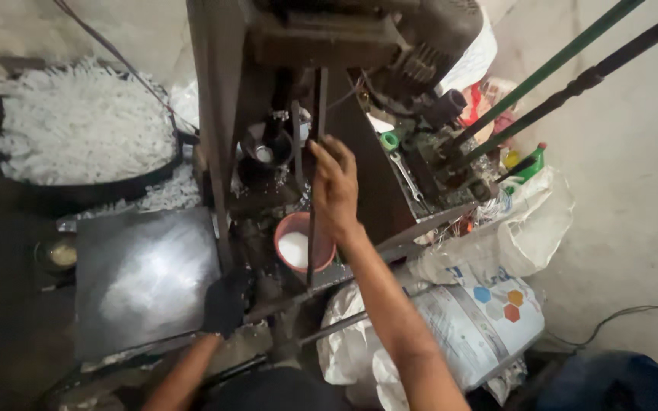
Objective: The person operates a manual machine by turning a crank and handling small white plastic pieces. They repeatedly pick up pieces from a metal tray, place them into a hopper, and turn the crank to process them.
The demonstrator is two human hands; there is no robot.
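Note:
My right hand point(334, 185) is wrapped around a thin upright dark rod point(312, 251) on a grimy press machine point(283, 91). Just below that hand sits a reddish cup point(289, 228) holding white powder. My left hand point(225, 303), in a dark glove, grips the end of a slanted metal lever bar point(283, 304) at the machine's base. A dull metal plate point(142, 278) dusted with white lies left of the gloved hand.
A black basin point(78, 194) heaped with white stick-like pieces stands at the back left. White sacks point(451, 320) lie at the lower right, with a green bottle point(531, 164), a wrench point(405, 171) and clutter behind. Two long rods point(573, 65) slant across the upper right.

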